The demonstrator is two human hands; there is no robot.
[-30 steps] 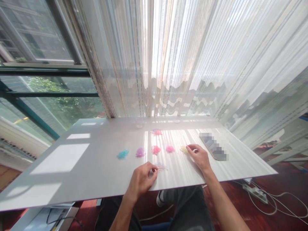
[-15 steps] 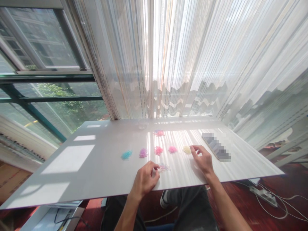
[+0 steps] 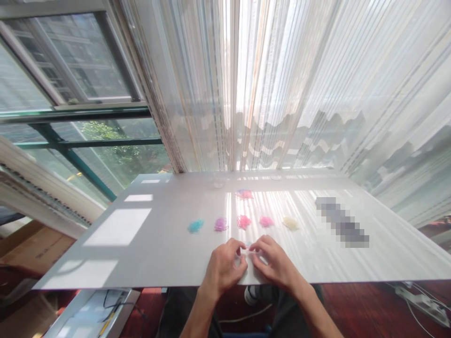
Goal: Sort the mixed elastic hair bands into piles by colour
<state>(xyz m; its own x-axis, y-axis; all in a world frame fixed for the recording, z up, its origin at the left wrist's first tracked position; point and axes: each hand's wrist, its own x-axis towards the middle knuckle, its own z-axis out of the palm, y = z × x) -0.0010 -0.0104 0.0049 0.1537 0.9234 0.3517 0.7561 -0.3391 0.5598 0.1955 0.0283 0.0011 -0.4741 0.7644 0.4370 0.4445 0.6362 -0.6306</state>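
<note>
Head-worn view, forward and down over the near table (image 3: 148, 253).

Strong daylight enters through the curtain (image 3: 282, 80) and window (image 3: 70, 84) ahead, overexposing the upper centre. Sun falls on the table (image 3: 141, 263) in narrow stripes at centre and square patches at left, with glare on its glossy surface. Both hands (left (image 3: 225, 267), right (image 3: 276, 263)) are backlit and cast soft shadows toward the camera. Straight lines bow at the edges. A pixelated block (image 3: 341, 221) masks one object.
</note>
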